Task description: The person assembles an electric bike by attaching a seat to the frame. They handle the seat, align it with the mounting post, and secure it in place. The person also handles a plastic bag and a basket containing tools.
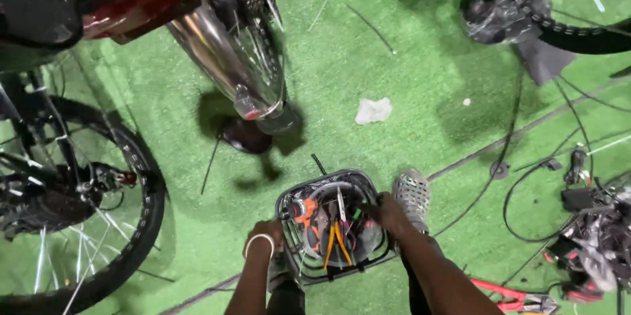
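Holding the wire basket (368,191) of tools by both rims — left hand (265,234) and right hand (388,213) fingers closed on it; nothing taken out yet.

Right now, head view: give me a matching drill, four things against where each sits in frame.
Things:
1. wire basket
2. crumpled white rag
3. spoked wheel
4. red-handled cutters

Places:
A. bottom right, on the green turf
B. left edge
C. between both hands, bottom centre
D. centre, alone on the turf

Pairs: 1-C, 2-D, 3-B, 4-A. The left hand and right hand each grip a side of the wire basket.
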